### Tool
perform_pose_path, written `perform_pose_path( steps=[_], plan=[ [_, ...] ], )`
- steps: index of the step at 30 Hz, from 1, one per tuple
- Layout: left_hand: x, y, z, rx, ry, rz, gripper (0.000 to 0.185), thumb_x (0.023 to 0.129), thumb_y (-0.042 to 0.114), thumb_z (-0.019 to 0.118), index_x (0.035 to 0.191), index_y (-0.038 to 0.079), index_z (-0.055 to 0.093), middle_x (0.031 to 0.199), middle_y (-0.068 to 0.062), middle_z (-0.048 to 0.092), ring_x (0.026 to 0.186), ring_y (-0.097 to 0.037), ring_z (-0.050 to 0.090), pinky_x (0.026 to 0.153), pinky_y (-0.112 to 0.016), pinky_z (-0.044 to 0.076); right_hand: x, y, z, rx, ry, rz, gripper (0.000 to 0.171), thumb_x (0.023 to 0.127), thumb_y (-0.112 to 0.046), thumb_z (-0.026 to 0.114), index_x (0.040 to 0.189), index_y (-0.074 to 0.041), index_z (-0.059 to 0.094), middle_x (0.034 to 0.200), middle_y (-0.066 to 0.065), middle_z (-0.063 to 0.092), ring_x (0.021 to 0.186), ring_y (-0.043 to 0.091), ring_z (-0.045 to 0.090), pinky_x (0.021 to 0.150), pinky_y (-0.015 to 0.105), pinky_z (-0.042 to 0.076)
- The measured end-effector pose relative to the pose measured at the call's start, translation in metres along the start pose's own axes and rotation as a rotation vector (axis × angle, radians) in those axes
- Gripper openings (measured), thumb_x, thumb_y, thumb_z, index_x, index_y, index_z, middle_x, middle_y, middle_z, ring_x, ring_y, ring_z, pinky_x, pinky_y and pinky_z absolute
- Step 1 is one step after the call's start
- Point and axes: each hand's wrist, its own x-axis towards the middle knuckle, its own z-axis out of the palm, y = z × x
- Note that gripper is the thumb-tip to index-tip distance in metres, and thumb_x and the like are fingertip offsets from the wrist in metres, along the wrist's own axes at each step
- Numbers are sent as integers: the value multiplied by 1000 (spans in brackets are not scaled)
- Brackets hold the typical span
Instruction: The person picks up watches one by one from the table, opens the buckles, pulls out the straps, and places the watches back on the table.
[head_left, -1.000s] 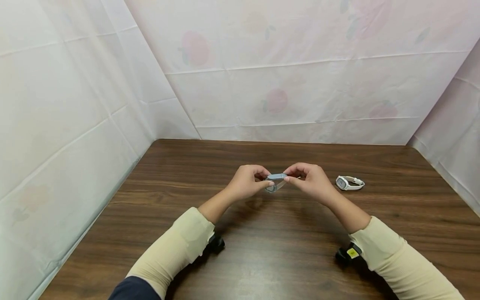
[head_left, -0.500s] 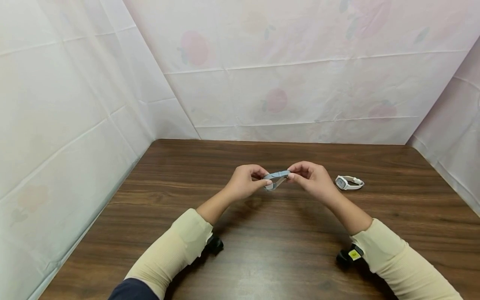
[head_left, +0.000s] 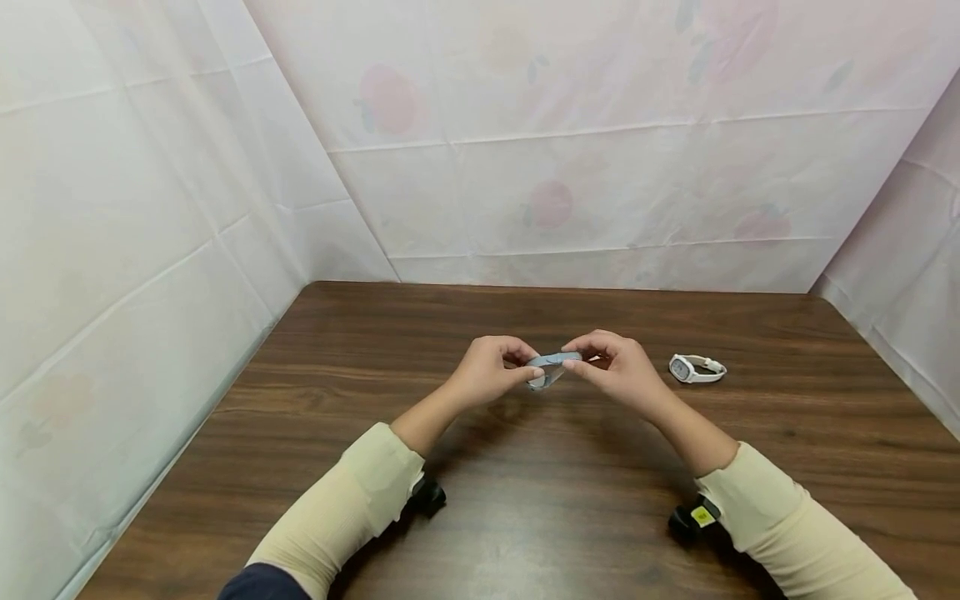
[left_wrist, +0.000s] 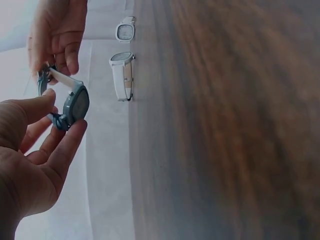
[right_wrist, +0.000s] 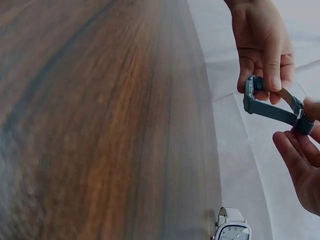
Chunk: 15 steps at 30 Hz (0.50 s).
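A blue-grey wristwatch is held in the air between both hands, its strap bent into a loop. My left hand pinches it at the case end; the dial faces outward in the left wrist view. My right hand pinches the strap near the buckle, which the fingers partly cover. A white watch lies on its side to the right of my right hand. In the left wrist view two white watches show, one nearer and one farther.
Brown wood-grain table beneath the hands. A pale curtain with faint fruit prints hangs behind it, and more white cloth covers the left side. Black wrist cameras sit under the sleeves.
The right hand shifted slightly right with the strap, then came back left and a little lower. The left hand keeps its pinch on the watch. The white watch stays in place.
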Motion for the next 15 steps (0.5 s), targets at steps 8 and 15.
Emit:
perform_pose_path(
  steps=[8, 15],
  plan=[
    [0, 1, 0, -28, 2, -21, 11, 87, 16, 76, 93, 7, 74, 86, 1, 71, 82, -12, 66, 72, -26, 55, 1, 2, -3, 27, 28, 78, 16, 91, -10, 70, 103, 1, 69, 90, 12, 68, 76, 23, 66, 63, 27, 54],
    [0, -4, -2, 1, 29, -68, 11, 86, 16, 77, 93, 8, 74, 85, 2, 70, 82, -12, 66, 71, -26, 54, 3, 3, -11, 166, 51, 114, 23, 94, -5, 64, 112, 9, 61, 99, 22, 68, 76, 15, 70, 63, 28, 57]
  ],
)
